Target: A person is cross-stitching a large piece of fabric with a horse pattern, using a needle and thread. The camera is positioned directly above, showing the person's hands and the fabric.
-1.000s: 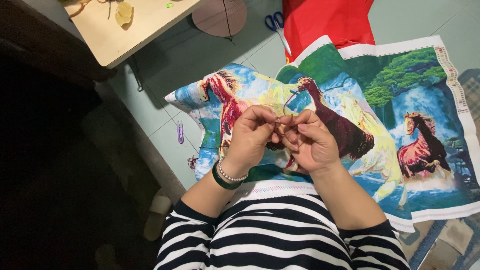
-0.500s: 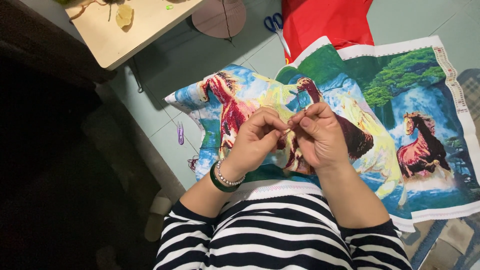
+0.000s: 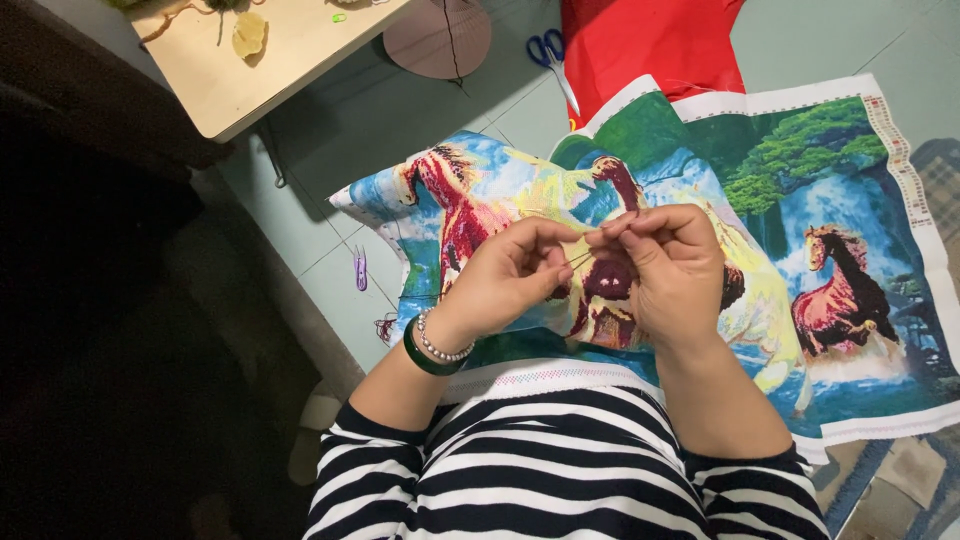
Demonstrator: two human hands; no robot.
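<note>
A large embroidery cloth (image 3: 820, 210) printed with red-brown horses, trees and a waterfall lies across my lap and spreads to the right. Over its middle, my left hand (image 3: 510, 280) pinches a thin needle (image 3: 578, 260) that points toward my right hand. My right hand (image 3: 670, 270) is closed with thumb and finger pinched at the needle's tip, seemingly on a fine thread too thin to make out. The two hands almost touch. A green bangle and a bead bracelet (image 3: 435, 350) sit on my left wrist.
A red cloth (image 3: 650, 45) lies beyond the embroidery, with blue-handled scissors (image 3: 548, 50) beside it. A low wooden table (image 3: 270, 50) stands at the upper left, a round pinkish object (image 3: 438, 38) next to it. A small purple clip (image 3: 359, 268) lies on the tiled floor.
My hands have shifted slightly, and the right hand's fingers have closed in at the needle's tip. The cloth stays where it was.
</note>
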